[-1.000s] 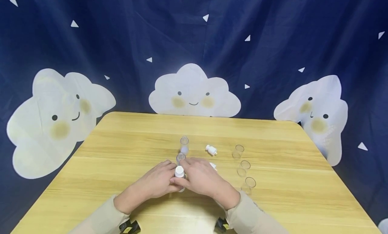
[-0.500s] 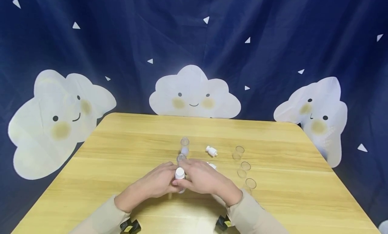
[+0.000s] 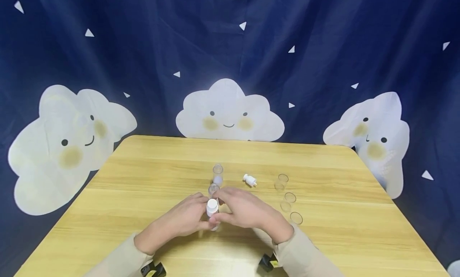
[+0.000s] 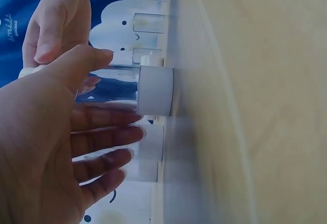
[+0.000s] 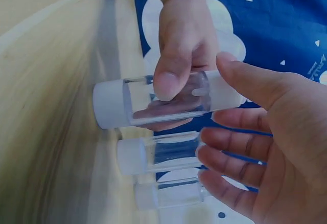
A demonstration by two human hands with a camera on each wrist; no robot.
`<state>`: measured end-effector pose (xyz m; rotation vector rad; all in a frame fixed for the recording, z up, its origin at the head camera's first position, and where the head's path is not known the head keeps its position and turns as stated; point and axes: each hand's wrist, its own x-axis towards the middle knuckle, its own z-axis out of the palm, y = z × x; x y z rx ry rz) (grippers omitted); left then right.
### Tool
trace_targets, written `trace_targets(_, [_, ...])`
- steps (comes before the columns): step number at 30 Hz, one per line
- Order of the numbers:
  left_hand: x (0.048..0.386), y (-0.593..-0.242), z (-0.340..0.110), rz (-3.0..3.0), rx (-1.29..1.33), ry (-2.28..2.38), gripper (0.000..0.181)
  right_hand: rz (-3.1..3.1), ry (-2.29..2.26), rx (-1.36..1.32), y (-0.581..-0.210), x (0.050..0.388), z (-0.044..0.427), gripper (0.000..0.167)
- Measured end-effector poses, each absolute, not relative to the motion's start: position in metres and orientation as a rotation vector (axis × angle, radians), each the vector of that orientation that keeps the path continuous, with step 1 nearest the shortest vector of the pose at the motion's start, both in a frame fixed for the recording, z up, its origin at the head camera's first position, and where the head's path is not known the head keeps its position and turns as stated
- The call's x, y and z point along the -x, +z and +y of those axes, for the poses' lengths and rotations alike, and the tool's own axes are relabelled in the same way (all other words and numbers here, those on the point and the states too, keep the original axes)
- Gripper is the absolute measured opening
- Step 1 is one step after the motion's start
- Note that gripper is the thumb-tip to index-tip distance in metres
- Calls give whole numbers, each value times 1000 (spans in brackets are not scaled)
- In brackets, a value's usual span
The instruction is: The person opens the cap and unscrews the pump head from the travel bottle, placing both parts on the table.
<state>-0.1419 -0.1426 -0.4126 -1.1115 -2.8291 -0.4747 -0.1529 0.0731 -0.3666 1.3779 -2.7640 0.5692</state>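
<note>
A clear bottle [image 5: 145,106] with a white base and a white top [image 3: 212,205] stands upright on the table between both hands. My left hand [image 3: 185,215] grips its clear body, thumb on one side and fingers round the other. Around the white top, my right hand [image 3: 249,208] holds its thumb and fingers loosely spread; in the right wrist view the thumb and index finger lie on either side of the white collar [image 5: 222,91], seemingly slightly apart from it. Two more clear bottles with white bases, a nearer one [image 3: 213,189] and a farther one [image 3: 217,175], stand just beyond.
A white pump head [image 3: 249,180] lies on the wooden table [image 3: 161,157] beyond my right hand. To the right, several clear open-ended caps stand in a row, including a far cap [image 3: 282,181] and a middle cap [image 3: 288,201]. A dark blue cloud-print curtain [image 3: 305,69] hangs behind.
My right hand's thumb and fingers have spread from the white top, with the wrist shifting slightly right. A second white piece beyond that hand is now out of sight. The left hand keeps its grip.
</note>
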Motion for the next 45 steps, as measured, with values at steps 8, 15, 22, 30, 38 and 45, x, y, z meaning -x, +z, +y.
trace_targets(8, [140,-414,-144,-2781,1067,-244,54,-2687,413,-1243,-368,146,70,52])
trace_targets(15, [141,-416,-145,-2679,1088,-198,47,-2615,288,-1182,-374,143,63,61])
trace_targets(22, [144,-416,-145,-2632,1123,-167,44,-2592,298,-1133,-378,140,58,73])
trace_targets(30, [142,-416,-146,-2643,1098,-166,46,-2553,300,-1146,-380,142,56,59])
trace_targets(38, [142,-418,-149,-2637,1095,-178,47,-2633,353,-1190,-379,143,57,51])
trace_targets(45, [143,-417,-149,-2639,1109,-190,49,-2707,485,-1304,-375,151,64,39])
